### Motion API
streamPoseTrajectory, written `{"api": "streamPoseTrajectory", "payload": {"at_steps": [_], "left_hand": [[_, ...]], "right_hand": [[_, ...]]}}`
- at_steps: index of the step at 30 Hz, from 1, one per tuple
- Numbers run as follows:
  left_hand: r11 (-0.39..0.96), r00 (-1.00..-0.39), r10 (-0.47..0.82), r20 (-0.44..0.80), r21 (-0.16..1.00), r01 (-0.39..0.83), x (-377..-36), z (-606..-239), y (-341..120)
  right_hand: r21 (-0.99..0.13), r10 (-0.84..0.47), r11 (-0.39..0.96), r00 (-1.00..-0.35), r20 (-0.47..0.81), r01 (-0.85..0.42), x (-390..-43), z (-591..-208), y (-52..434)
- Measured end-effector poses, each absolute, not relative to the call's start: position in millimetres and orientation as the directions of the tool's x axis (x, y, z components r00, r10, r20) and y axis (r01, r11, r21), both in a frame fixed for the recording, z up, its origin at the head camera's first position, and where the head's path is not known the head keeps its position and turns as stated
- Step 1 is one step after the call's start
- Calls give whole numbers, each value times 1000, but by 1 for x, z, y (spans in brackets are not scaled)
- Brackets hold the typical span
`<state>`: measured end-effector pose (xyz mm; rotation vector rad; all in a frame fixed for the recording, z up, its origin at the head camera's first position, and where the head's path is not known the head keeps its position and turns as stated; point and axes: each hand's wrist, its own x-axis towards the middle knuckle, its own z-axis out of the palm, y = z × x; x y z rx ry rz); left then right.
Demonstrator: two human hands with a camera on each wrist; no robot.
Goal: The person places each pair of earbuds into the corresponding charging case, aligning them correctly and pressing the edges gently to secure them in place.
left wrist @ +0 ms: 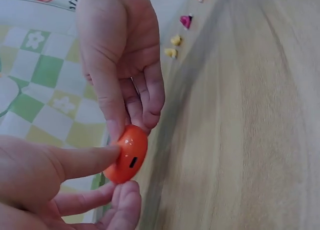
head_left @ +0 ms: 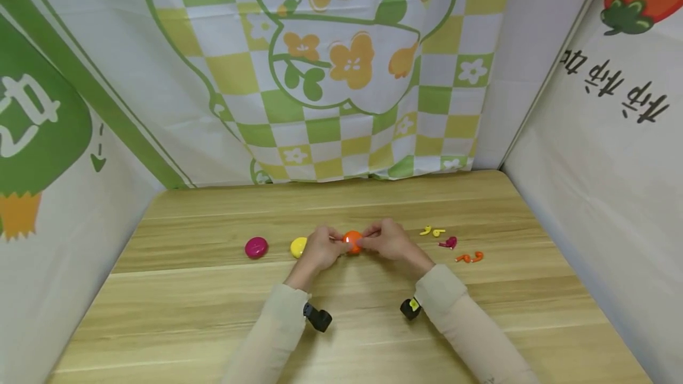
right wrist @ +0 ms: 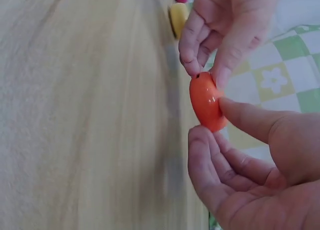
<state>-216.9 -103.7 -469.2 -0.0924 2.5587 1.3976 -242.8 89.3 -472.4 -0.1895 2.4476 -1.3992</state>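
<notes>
Both the left hand (head_left: 319, 248) and the right hand (head_left: 388, 240) pinch the glossy orange oval plastic case (head_left: 353, 242) just above the wooden bench (head_left: 341, 325), mid-field, seemingly prying it open, which calls for thumbs parting its seam.

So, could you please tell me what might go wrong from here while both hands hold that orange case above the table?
1. The orange case is pinched only at its smooth rounded edges by the left hand and right hand, so it could slip and drop onto the wooden table.
2. The yellow case lies right beside the left hand; a stray movement might knock it.
3. The small orange earbuds sit loose nearby and could be swept away.
</notes>
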Motion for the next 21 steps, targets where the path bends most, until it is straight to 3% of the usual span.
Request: {"api": "streamPoseTrajectory", "payload": {"at_steps": [10, 21], "left_hand": [[228, -980, 129, -154, 966, -122, -203, -473, -112], [84, -959, 243, -148, 988, -132, -180, -470, -120]], "right_hand": [[-916, -370, 401, -918, -140, -21, -238, -460, 104], [-930, -518, 355, -848, -115, -91, -225, -442, 116]]}}
